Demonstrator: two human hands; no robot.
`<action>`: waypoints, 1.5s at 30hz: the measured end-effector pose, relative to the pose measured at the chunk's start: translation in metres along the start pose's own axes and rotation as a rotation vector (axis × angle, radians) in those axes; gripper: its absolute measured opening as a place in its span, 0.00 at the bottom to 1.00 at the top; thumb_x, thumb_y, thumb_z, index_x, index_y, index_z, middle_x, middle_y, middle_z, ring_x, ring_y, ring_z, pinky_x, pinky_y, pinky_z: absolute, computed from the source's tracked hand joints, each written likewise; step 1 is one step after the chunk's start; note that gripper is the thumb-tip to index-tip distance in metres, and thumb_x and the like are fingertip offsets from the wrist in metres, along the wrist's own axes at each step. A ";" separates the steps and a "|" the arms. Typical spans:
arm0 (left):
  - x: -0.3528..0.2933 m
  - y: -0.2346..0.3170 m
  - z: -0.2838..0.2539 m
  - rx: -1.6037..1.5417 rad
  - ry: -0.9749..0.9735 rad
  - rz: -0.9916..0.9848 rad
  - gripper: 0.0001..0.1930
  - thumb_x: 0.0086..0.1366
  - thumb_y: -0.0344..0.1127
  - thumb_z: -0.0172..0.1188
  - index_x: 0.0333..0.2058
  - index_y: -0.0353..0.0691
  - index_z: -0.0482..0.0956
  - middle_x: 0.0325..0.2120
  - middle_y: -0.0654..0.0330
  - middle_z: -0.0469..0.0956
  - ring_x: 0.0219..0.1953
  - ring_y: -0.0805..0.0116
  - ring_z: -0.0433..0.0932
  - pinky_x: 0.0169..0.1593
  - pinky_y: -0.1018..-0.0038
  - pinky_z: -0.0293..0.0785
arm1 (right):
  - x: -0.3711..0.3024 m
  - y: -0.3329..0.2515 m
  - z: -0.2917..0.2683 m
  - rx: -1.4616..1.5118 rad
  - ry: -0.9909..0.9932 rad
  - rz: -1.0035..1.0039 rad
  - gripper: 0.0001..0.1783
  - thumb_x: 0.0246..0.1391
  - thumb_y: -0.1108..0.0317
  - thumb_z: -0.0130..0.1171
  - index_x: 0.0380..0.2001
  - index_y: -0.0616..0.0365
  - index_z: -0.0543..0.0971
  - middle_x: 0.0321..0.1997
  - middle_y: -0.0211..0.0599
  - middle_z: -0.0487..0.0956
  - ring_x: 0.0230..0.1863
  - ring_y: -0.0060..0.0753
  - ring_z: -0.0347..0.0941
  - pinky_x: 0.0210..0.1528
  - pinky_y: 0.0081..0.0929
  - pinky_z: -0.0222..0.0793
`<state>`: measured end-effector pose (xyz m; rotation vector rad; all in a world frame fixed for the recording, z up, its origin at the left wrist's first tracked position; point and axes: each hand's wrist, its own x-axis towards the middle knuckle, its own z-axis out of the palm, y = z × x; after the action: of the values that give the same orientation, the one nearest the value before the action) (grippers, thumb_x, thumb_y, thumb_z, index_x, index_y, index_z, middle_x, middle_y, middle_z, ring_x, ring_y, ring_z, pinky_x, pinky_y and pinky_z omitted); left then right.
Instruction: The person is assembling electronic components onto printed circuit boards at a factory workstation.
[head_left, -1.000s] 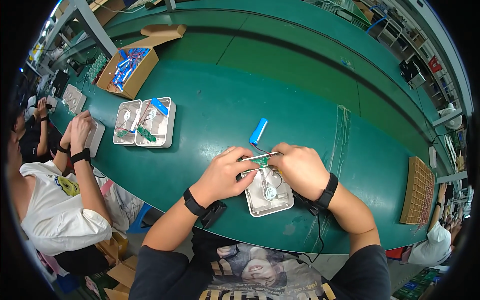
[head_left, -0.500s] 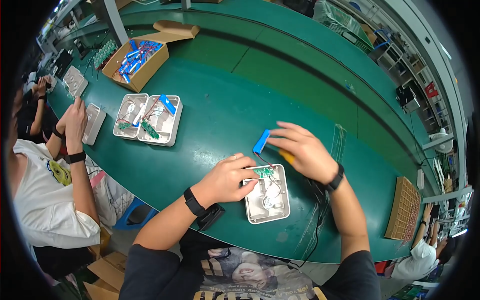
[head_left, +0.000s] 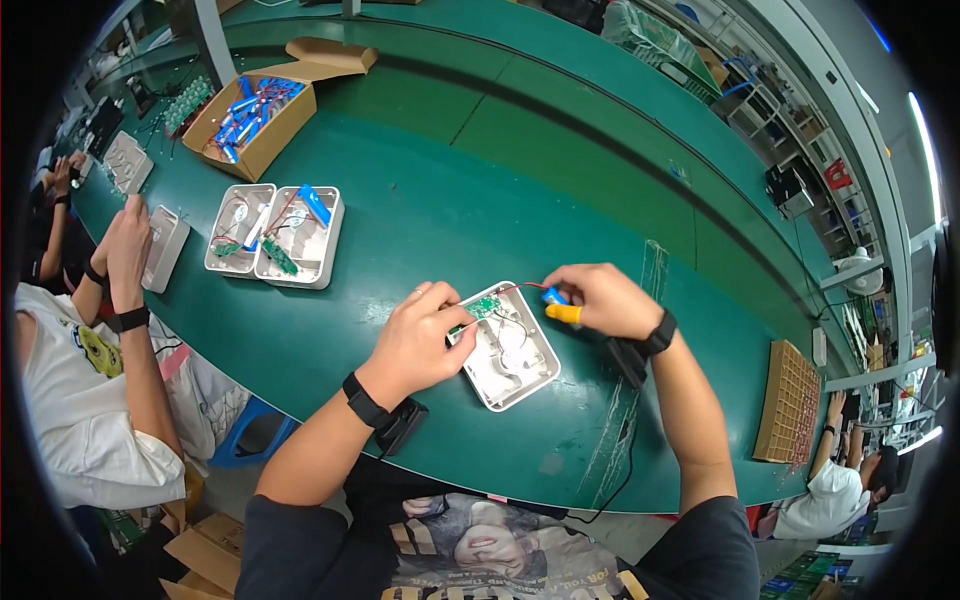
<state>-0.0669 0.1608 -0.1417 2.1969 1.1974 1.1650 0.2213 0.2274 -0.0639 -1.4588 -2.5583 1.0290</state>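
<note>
In front of me a white plastic housing (head_left: pixel 508 370) lies open on the green bench, turned at an angle. Inside its far end sits a green circuit board (head_left: pixel 486 306) with thin wires. My left hand (head_left: pixel 420 335) is closed at the housing's far left corner, finger and thumb pinching the board's left end. To the right of the housing, my right hand (head_left: pixel 612 302) grips a blue battery (head_left: pixel 553 297), mostly hidden by the fingers. From it a red wire runs to the board. A yellow piece (head_left: pixel 564 314) shows at the same fingers; its kind is unclear.
Two white housings (head_left: pixel 326 262) with boards and blue batteries stand to the left. Behind them is a cardboard box (head_left: pixel 272 140) of wired blue batteries. A co-worker's hands (head_left: pixel 128 245) are at far left. A divided brown tray (head_left: pixel 790 405) lies at right.
My right hand has closed on the battery, which lay on the bench beyond the housing, and drawn it to the right. The housing has turned, its far end shifting left.
</note>
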 end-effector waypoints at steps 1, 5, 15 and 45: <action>0.001 0.000 0.001 -0.009 -0.005 0.004 0.04 0.56 0.28 0.69 0.30 0.35 0.85 0.34 0.55 0.78 0.35 0.55 0.79 0.38 0.61 0.76 | -0.001 0.002 0.011 -0.042 0.090 -0.045 0.17 0.55 0.68 0.69 0.49 0.56 0.84 0.43 0.39 0.83 0.40 0.43 0.80 0.42 0.35 0.76; 0.001 0.001 0.000 0.001 0.000 -0.011 0.04 0.56 0.28 0.69 0.30 0.35 0.85 0.34 0.54 0.78 0.35 0.55 0.79 0.38 0.62 0.76 | -0.014 -0.005 0.039 -0.150 0.358 -0.201 0.16 0.54 0.67 0.71 0.46 0.55 0.85 0.47 0.40 0.82 0.47 0.43 0.78 0.47 0.36 0.75; 0.001 0.005 0.002 0.013 0.014 -0.012 0.04 0.57 0.29 0.68 0.29 0.35 0.85 0.33 0.55 0.78 0.35 0.56 0.79 0.39 0.62 0.78 | -0.036 -0.067 0.070 -0.432 0.396 -0.093 0.16 0.55 0.64 0.70 0.47 0.52 0.87 0.68 0.47 0.71 0.73 0.62 0.59 0.69 0.58 0.58; 0.002 0.005 -0.001 0.017 -0.011 0.016 0.04 0.57 0.28 0.68 0.31 0.34 0.85 0.36 0.53 0.79 0.36 0.54 0.79 0.39 0.62 0.77 | -0.003 -0.010 0.043 -0.153 0.374 -0.071 0.14 0.58 0.66 0.69 0.46 0.57 0.84 0.47 0.39 0.82 0.46 0.41 0.79 0.50 0.36 0.75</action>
<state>-0.0643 0.1601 -0.1372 2.2265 1.1909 1.1522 0.2012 0.1992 -0.0913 -1.4197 -2.4341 0.5010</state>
